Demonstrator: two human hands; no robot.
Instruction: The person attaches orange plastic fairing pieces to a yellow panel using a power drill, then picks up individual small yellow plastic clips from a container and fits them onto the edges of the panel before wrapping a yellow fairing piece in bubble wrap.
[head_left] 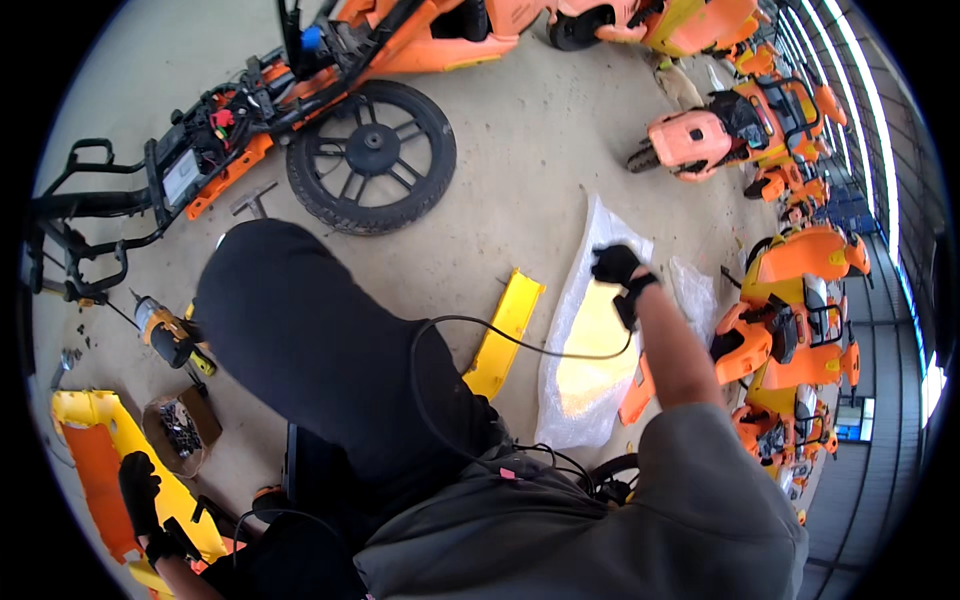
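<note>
My right hand, in a black glove, is closed on the bubble wrap around a flat yellow panel lying on the floor. At the lower left, my gloved left hand has its fingers curled. Whatever it may hold is hidden. Beside that hand lies a yellow and orange body panel. A dark cable arcs from my right wrist toward my waist. My black-clad leg covers the middle of the floor.
A partly stripped scooter with a black-spoked wheel stands ahead on the left. A T-shaped tool, a cordless power tool and a cardboard box of small hardware lie nearby. Between my leg and the wrap is a yellow strip. Orange scooters line the right.
</note>
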